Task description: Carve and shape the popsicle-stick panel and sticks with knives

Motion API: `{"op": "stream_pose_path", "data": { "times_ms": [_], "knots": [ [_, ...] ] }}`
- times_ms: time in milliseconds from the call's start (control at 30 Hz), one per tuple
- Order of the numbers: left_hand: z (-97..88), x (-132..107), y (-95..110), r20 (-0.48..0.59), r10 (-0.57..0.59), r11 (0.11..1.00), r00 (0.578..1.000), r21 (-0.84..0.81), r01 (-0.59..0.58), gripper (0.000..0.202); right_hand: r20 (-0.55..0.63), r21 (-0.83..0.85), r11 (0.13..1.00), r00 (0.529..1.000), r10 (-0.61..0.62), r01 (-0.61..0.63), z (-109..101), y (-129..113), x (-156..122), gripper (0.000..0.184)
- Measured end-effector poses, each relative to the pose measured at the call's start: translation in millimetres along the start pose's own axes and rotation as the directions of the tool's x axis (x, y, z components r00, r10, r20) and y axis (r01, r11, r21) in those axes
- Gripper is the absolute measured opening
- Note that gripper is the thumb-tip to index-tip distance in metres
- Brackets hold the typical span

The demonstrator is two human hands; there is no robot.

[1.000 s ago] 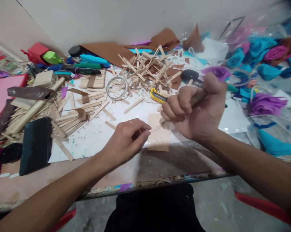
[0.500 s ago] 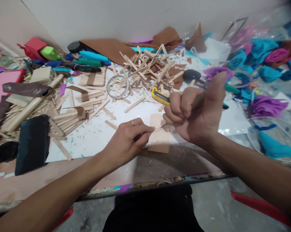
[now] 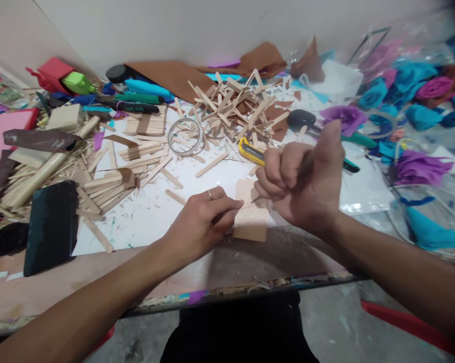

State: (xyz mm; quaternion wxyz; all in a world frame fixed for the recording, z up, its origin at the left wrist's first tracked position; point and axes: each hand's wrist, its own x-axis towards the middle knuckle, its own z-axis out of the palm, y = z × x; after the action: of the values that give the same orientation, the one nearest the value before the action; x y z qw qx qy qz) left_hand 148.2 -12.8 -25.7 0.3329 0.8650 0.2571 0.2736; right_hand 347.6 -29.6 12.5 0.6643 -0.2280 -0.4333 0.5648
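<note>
My left hand (image 3: 208, 217), with a ring on one finger, rests on the table edge of the white sheet. Its thumb and forefinger are pinched at the left side of a small flat wooden piece (image 3: 250, 227); whatever they hold is too small to make out. My right hand (image 3: 301, 176) is curled above the right side of that piece, thumb raised. A thin dark tip shows below its little finger, but the thing in the fist is mostly hidden. Just behind the right fingers lies a yellow utility knife (image 3: 251, 152).
Craft sticks (image 3: 231, 106) lie heaped at the back, with more at left. A tape roll (image 3: 184, 136), a phone (image 3: 50, 227) and pliers (image 3: 134, 106) lie left. Purple (image 3: 420, 166) and blue paper flowers (image 3: 373, 93) fill the right. The table's front edge (image 3: 197, 297) is near.
My right thumb has tipped left and down, and the right wrist has turned slightly. The left hand keeps its pinch by the wooden piece. The view has shifted a little.
</note>
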Motion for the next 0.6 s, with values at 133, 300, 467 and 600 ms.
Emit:
{"op": "stream_pose_path", "data": {
  "times_ms": [133, 300, 467, 600],
  "knots": [
    [0.4, 0, 0, -0.018, 0.016, 1.0, 1.0, 0.0, -0.016, 0.02, -0.099, -0.01, 1.0, 0.995, 0.02, -0.021, 7, -1, 0, 0.078],
    [1.2, 0, 0, -0.037, 0.058, 0.998, 0.998, 0.022, -0.057, 0.02, -0.147, -0.047, 0.997, 0.988, 0.046, -0.053, 10, -4, 1, 0.079],
    [2.5, -4, -2, -0.029, 0.106, 0.993, 0.994, 0.059, -0.105, 0.03, -0.192, -0.066, 0.991, 0.976, 0.105, -0.119, 8, -8, 2, 0.08],
    [2.9, -4, -2, -0.016, 0.071, 0.995, 0.997, 0.073, -0.069, 0.032, -0.117, -0.047, 0.982, 0.977, 0.177, -0.183, 0, -12, 6, 0.082]
  ]
}}
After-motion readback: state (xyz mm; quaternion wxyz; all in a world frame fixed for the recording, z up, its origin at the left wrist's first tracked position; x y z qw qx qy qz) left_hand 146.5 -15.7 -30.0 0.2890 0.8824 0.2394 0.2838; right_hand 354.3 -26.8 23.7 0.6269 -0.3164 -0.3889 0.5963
